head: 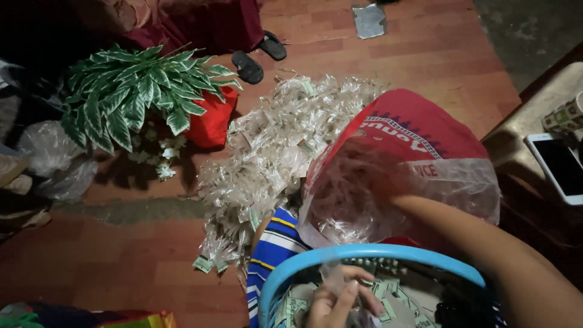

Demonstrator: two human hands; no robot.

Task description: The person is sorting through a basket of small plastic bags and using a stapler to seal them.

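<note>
Sorting step, it seems: left hand (333,304) pinches a small clear packet (336,278) over the blue basket (285,273) — right hand is hidden inside the plastic bag (413,152), grip untellable. Next calls for a careful pull-out.

A heap of small clear packets (276,158) is covering the floor straight ahead, running from the blue basket's rim (364,254) up toward the black sandals (258,56), so no bare path is lying that way. To the left, red-brown floor (121,255) is lying open below the green leafy plant (136,91) and the crumpled clear bags (51,159). On the right, a red and clear plastic bag (398,164) is bulging over the basket, and a phone (559,165) is resting on the ledge beyond it.
</note>
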